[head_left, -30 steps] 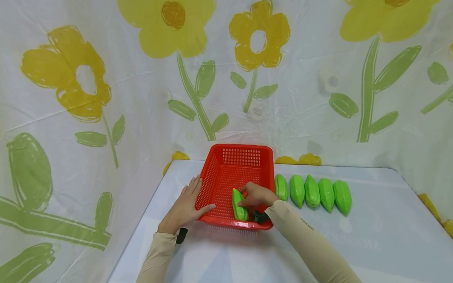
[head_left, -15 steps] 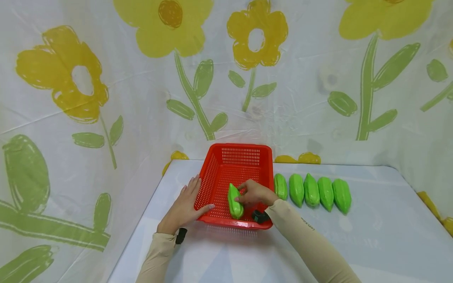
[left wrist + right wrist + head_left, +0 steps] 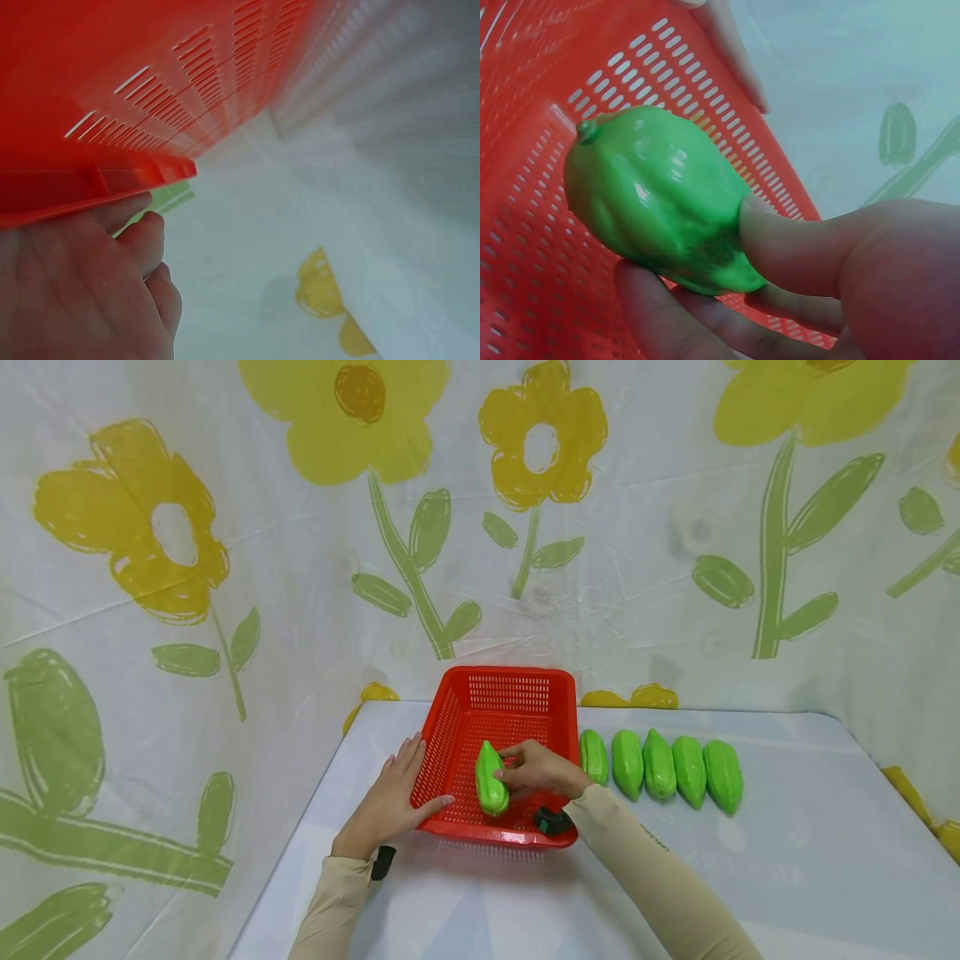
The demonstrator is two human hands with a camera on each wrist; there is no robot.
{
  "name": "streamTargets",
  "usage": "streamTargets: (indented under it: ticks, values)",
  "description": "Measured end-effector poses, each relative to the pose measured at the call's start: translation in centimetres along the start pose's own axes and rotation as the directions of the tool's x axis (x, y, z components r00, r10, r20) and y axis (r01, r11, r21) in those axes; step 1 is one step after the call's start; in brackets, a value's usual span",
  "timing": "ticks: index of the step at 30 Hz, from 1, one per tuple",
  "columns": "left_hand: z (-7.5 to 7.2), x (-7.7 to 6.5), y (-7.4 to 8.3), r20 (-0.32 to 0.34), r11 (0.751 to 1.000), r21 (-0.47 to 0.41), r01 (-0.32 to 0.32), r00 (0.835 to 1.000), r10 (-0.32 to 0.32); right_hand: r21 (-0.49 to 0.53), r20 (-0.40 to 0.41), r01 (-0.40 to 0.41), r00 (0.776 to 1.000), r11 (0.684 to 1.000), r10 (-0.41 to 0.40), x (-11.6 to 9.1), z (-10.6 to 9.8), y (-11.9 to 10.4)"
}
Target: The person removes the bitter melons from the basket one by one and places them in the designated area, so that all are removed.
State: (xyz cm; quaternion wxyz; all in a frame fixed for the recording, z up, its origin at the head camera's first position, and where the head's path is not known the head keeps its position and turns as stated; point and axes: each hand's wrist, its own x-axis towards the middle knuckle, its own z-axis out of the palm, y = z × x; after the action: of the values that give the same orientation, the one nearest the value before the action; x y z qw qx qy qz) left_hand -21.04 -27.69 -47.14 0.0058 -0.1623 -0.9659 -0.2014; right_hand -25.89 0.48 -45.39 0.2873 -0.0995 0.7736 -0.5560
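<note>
My right hand [image 3: 543, 770] holds a glossy green star fruit [image 3: 489, 783] over the floor of the red plastic basket [image 3: 491, 837]. In the right wrist view the thumb presses one side of the star fruit [image 3: 649, 191] and the fingers curl under the other, with its small stem end pointing away. Flat along the basket's left rim lies my left hand [image 3: 390, 802], its fingers straight and the thumb reaching over the near left corner. The left wrist view has the left palm [image 3: 82, 292] right against the outside of the basket's rim [image 3: 112, 191].
Several more green star fruits [image 3: 660, 766] stand in a row on the pale table [image 3: 795, 852], close to the basket's right side. A curtain [image 3: 637, 568] with printed yellow flowers hangs behind the table and along its left.
My right hand has raised the star fruit from the near part of the basket's floor and shifted it a little left and away from me. The left hand has stayed at the rim.
</note>
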Motion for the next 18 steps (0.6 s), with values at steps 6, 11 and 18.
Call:
streamTargets:
  ticks: [6,11,18]
  values:
    - [0.06,0.04,-0.02,-0.003,1.000,-0.004,-0.006,1.000,0.006,0.018,-0.009,0.021,1.000,1.000,-0.021,-0.07,-0.13,0.09]
    - [0.15,0.03,-0.06,-0.015,1.000,-0.002,-0.010,1.000,0.010,0.053,-0.027,0.028,0.999,0.998,-0.027,-0.09,-0.26,0.19]
    - [0.16,-0.03,-0.03,-0.026,1.000,0.009,-0.015,1.000,0.016,0.069,-0.035,0.055,0.998,0.996,-0.052,-0.24,-0.43,0.11]
